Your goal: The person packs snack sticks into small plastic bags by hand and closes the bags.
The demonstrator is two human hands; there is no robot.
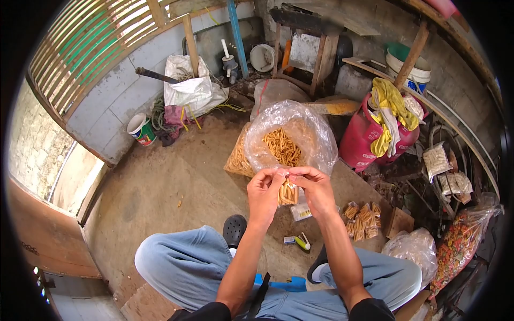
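Note:
Both of my hands pinch the gathered top of a small clear packet of snack sticks, which hangs between them. My left hand grips from the left with its thumb and fingertips pressed together. From the other side, my right hand pinches the same edge. Just beyond them stands a large open plastic bag holding loose brown snack sticks. Below my right hand, a green stapler lies on the floor beside a small box. A pale pack is partly hidden behind my right hand.
Several filled packets lie at the right. A dark red drum with yellow cloth stands farther back. At the right edge leans a bag of colourful wrappers. A white sack and paint bucket are near the wall.

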